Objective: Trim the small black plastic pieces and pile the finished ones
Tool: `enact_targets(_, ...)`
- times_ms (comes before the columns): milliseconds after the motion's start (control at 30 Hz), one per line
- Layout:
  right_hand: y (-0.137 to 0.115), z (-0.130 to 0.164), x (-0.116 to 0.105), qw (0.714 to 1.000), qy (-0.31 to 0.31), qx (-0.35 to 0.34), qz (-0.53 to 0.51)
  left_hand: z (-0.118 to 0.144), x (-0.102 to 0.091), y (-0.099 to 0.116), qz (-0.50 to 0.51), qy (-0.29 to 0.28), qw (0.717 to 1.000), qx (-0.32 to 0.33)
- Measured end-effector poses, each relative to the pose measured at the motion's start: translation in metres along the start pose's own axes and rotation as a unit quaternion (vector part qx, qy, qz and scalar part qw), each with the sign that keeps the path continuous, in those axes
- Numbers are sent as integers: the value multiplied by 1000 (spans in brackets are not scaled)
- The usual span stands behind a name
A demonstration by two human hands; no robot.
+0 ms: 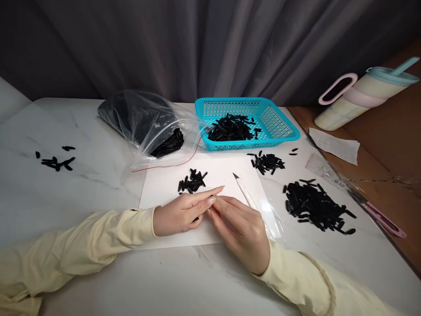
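Left hand [184, 213] and right hand [243, 224] meet over white paper [158, 191]

The left grasps a black piece [196, 218] in its curled fingers. The right's fingertips touch it; whether they pinch anything, I cannot tell. Just beyond, a small black pile [194, 181] lies on the paper.

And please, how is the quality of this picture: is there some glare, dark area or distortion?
Head view, middle: pale glare streaks on the plastic bag; head view, right: the cup looks tilted and stretched, perhaps by a wide lens; head view, top: the curtain darkens toward the corners; head view, lower right: black pieces show little surface detail.
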State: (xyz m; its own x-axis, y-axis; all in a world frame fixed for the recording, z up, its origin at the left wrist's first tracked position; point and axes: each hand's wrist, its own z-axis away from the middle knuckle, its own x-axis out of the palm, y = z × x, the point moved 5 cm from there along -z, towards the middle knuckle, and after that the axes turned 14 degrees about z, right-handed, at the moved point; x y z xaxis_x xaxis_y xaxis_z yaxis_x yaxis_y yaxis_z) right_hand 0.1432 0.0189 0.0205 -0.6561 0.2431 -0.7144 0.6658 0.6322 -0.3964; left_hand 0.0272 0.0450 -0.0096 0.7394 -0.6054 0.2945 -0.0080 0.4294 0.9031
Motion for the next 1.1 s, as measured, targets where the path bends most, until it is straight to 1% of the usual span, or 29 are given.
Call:
enact_targets(100,4,0,-2,999,9,3,-30,0,-2,1,21,7,1000,9)
enact_targets(233,9,-1,-4,999,11,11,-31,-2,-9,5,15,52,998,41)
enact_targets(333,10,-2,-3,999,5,21,-31,-1,-15,8,-34,107,989,92)
enact_targets(400,10,-2,-2,999,0,26,-37,2,-19,10,-77,149,977,130)
enact_targets(500,10,-2,-1,998,-9,29,-55,5,-21,13,-151,181,958,164)
enact_targets(567,11,-2,0,997,-17,27,-75,6,-19,14,-191,182,949,170)
enact_targets(700,13,-2,1,993,-30,29,-107,7,-14,17,-223,152,946,180)
enact_targets(833,13,-2,2,992,-29,27,-120,8,-11,17,-232,134,945,189)
enact_targets(967,15,0,2,992,-33,40,-118,8,-11,15,-221,138,949,178)
enact_targets(1100,16,0,1,991,-27,53,-116,8,-12,16,-213,141,950,181)
